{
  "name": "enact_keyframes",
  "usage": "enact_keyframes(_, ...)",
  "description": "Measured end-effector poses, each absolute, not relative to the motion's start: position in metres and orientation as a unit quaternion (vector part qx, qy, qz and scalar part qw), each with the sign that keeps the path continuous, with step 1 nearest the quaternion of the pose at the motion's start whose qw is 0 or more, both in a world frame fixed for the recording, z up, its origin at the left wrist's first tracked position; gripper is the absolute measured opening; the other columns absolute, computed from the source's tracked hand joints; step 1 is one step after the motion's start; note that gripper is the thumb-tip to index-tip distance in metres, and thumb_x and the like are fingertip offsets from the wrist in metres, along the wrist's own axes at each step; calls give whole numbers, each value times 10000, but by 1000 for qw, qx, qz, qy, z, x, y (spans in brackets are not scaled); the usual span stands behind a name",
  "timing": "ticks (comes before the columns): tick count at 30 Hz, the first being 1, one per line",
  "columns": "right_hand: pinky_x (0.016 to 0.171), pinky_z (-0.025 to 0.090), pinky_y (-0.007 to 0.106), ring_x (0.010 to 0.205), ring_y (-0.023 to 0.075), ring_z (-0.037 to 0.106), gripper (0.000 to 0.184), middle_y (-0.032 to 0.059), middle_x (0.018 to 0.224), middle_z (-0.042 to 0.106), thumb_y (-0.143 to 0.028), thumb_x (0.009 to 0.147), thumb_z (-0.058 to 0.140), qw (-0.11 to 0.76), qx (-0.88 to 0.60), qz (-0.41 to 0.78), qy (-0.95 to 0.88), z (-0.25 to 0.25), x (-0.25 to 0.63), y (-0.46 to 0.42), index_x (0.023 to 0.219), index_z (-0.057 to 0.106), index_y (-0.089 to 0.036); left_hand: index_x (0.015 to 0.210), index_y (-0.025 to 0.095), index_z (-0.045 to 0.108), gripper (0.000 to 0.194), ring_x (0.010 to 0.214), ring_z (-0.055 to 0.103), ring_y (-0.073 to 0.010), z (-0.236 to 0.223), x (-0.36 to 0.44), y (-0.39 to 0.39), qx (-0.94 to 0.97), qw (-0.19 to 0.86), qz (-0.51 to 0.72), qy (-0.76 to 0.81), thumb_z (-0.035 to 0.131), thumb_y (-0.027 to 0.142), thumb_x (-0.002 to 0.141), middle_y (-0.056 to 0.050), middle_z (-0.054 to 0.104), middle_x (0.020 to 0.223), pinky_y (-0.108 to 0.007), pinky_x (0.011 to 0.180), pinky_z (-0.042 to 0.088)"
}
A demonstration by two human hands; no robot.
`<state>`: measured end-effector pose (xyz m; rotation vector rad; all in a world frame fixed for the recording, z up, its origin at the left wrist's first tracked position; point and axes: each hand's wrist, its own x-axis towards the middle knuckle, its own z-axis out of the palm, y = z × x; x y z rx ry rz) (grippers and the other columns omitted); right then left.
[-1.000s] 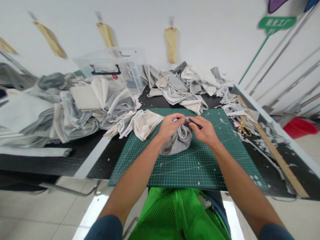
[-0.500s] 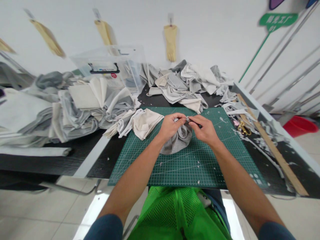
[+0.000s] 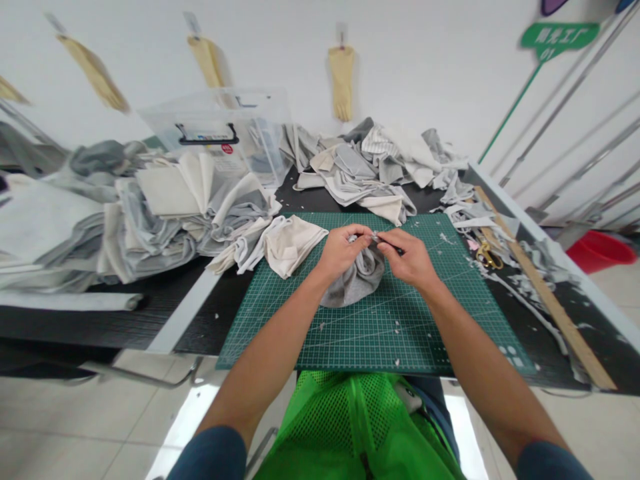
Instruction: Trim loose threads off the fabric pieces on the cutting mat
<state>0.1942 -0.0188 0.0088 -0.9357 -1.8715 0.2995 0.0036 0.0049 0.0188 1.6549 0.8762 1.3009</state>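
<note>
A piece of grey fabric (image 3: 356, 283) hangs bunched over the green cutting mat (image 3: 360, 340). My left hand (image 3: 345, 248) is closed on its upper edge, thumb and fingers pinched together. Close beside it, my right hand (image 3: 407, 255) is closed around a small dark-handled tool (image 3: 399, 251), whose tip meets the fabric at my left fingertips. The kind of tool cannot be made out, as the fingers cover most of it. Left of my hands, a folded cream cloth (image 3: 295, 245) lies partly on the mat.
Heaped grey and cream cloths (image 3: 165, 207) cover the left side, before a clear plastic box (image 3: 220, 133). Another cloth pile (image 3: 360, 167) lies at the back. To the right are gold-handled scissors (image 3: 487, 257), a wooden strip (image 3: 555, 320) and fabric scraps. A red bucket (image 3: 600, 250) stands beyond.
Both hands hold nearly the same position on the grey fabric. The whole view has shifted very slightly; nothing else visibly differs.
</note>
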Motion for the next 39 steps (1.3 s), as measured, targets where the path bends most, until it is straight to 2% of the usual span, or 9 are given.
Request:
enact_keyframes(7,819,567,368,916,221,688,265,82,986,754,-376,964,629,500,-378,120,-770,6,194,-17,1131,770,-226,895,162,759,225,837,661,-180,16,3,7,669,409,513,349,676,368,859,-44,751,874,-296,817,506)
enact_keyframes(12,793,561,356,871,207,681,246,78,949,745,-357,978,608,505,-372,116,-771,5,194,-16,1101,772,-222,877,165,748,214,837,658,-184,17,3,6,669,405,517,347,713,371,831,-43,750,876,-299,817,507)
enact_keyframes(17,823,558,361,900,213,685,256,79,980,744,-376,975,603,510,-387,121,-759,5,196,-15,1098,761,-217,878,166,744,213,837,657,-185,17,2,7,666,402,520,354,715,370,825,-38,750,882,-301,822,506)
enact_keyframes(22,835,557,369,929,221,693,317,83,1064,747,-441,946,636,540,-429,188,-699,6,198,-15,1137,727,-204,880,170,740,200,787,638,-166,17,1,7,666,398,524,350,717,361,823,-27,741,866,-283,768,491)
enact_keyframes(28,763,558,327,826,184,678,387,68,1002,744,-521,941,620,574,-433,299,-628,6,196,-15,1126,723,-196,862,183,738,126,827,655,-172,16,2,7,650,373,563,349,740,287,791,-30,746,874,-305,814,501)
enact_keyframes(34,776,550,340,857,200,675,356,65,1005,743,-484,910,674,550,-431,285,-656,8,190,-20,1123,725,-203,844,186,723,115,773,639,-159,16,1,8,638,339,590,360,760,267,771,-21,736,837,-299,762,500)
enact_keyframes(39,716,535,328,782,193,674,315,54,941,752,-466,915,661,524,-440,266,-679,6,187,-22,1057,735,-195,937,201,631,269,763,677,-149,16,3,8,608,382,614,328,805,263,742,-21,741,866,-284,737,521)
